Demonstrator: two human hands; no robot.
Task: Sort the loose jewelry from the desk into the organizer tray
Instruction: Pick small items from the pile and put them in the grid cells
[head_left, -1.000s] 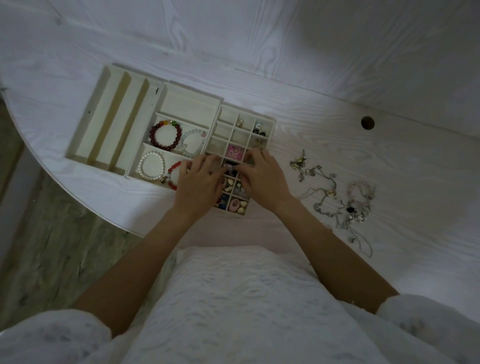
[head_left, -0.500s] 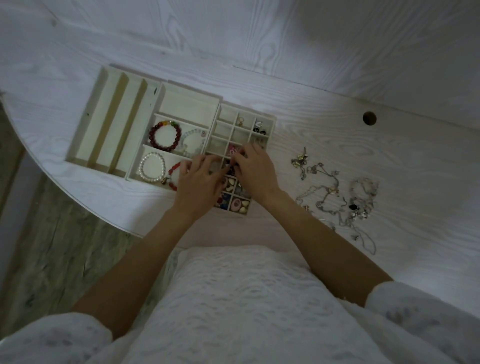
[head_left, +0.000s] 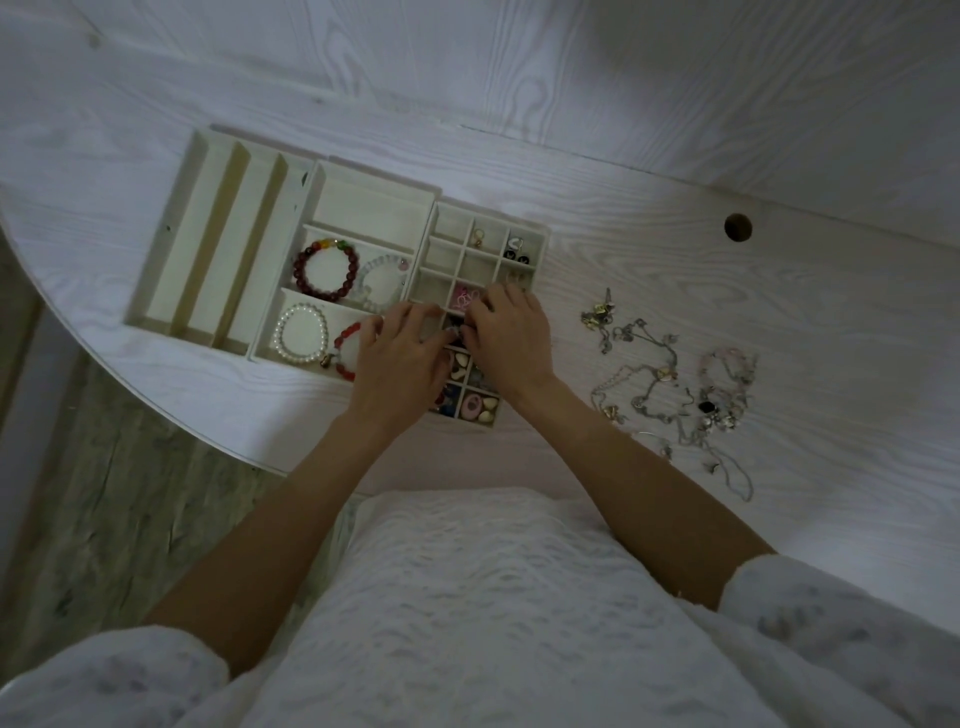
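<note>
The white organizer tray (head_left: 363, 208) lies on the desk in three sections. Its middle section holds a dark red bead bracelet (head_left: 324, 270), a clear bracelet (head_left: 382, 283), a pearl bracelet (head_left: 301, 332) and a red bracelet (head_left: 345, 353) partly under my left hand (head_left: 400, 364). My right hand (head_left: 511, 340) and left hand meet fingertip to fingertip over the small-grid section (head_left: 488, 223). Together they pinch a small dark piece (head_left: 457, 327), mostly hidden by the fingers. Loose chains and charms (head_left: 670, 395) lie tangled on the desk to the right.
Long narrow slots (head_left: 208, 234) form the tray's left section. Several grid cells hold small pieces, such as pink ones (head_left: 465, 299) and shell-like ones (head_left: 480, 408). A cable hole (head_left: 738, 227) is at the back right. The desk's curved edge (head_left: 156, 410) drops to the floor at left.
My right hand has slid a little left from the grid's right side, and its fingers now meet my left fingers over a middle cell. The left hand has barely moved.
</note>
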